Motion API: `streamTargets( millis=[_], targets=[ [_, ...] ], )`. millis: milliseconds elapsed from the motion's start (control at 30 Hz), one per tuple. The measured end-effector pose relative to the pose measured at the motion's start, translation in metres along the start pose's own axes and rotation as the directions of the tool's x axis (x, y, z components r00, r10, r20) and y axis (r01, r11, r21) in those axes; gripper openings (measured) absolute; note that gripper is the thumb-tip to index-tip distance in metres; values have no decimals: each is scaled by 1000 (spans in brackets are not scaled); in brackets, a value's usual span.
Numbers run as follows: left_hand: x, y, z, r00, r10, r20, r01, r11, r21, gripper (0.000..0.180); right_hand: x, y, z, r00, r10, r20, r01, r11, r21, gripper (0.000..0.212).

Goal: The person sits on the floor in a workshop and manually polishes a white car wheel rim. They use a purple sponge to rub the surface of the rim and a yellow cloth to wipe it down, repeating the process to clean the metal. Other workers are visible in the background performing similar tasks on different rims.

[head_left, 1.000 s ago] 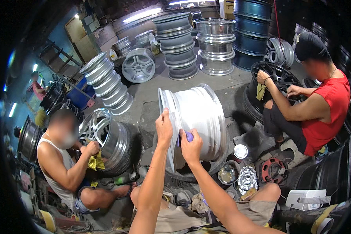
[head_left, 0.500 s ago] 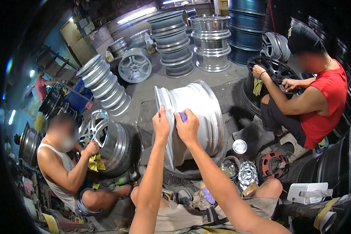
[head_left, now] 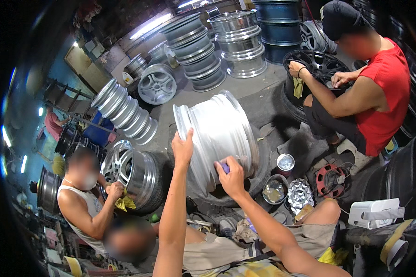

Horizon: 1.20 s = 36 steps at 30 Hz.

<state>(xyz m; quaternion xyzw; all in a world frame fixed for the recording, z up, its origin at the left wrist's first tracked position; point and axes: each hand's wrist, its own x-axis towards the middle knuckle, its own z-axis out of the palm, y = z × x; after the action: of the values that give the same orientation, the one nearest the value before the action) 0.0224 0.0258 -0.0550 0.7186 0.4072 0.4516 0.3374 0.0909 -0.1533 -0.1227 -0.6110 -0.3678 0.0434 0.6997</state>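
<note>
Head view: silver-white wheel rim (head_left: pixel 219 127) at mid-scene, directly ahead of the person, tilted on its side over a grey tyre (head_left: pixel 263 159) on the floor (head_left: pixel 268 87). Left hand (head_left: pixel 182 148) grasping the rim's left lip, thumb on the inner side of the edge, fingers on the outer. Right hand (head_left: pixel 232 179) clenched around a small purple pad (head_left: pixel 225 168), held against the near side of the barrel; exact contact area hidden by the fingers.

Right of the rim, near: round tin (head_left: pixel 285 162), open bucket (head_left: pixel 275 190) with contents not identifiable, lumpy silver object (head_left: pixel 300 194), red round object (head_left: pixel 330 180). Farther right and nearer, a white box (head_left: pixel 374 213).

Left: co-worker in a white vest (head_left: pixel 84 210), yellow cloth (head_left: pixel 125 201) in hand, beside a polished spoked rim (head_left: pixel 143 180). Right, farther: co-worker in a red top (head_left: pixel 389 92), at a black spoked rim (head_left: pixel 316 62), with a dull yellow cloth (head_left: pixel 297 87).

Far side, left to right: leaning silver stack (head_left: pixel 125 113), single spoked rim (head_left: pixel 157 85), grey stack (head_left: pixel 194 55), shiny stack (head_left: pixel 242 48), dark blue stack (head_left: pixel 279 32).
</note>
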Motion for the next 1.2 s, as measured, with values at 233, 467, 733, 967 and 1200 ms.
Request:
streamTargets(
  millis=[233,467,733,967,1200],
  targets=[
    [-13,22,-19,971,155,184,-204,934,293,46,43,-13,16,994,-112,-9,110,985,-134,14],
    [42,3,-13,998,-56,-27,59,988,146,52,22,-27,41,997,-69,33,71,997,-41,16],
    [41,2,9,989,-134,-70,131,991,-40,60,87,-20,51,995,41,90,-28,989,-144,21],
    [40,-5,4,991,-100,-90,97,995,-34,58,77,-42,48,987,20,157,5,988,-157,19],
    [33,4,3,986,-130,-103,128,991,-26,58,69,-35,51,983,35,181,2,980,-200,22]
  ],
)
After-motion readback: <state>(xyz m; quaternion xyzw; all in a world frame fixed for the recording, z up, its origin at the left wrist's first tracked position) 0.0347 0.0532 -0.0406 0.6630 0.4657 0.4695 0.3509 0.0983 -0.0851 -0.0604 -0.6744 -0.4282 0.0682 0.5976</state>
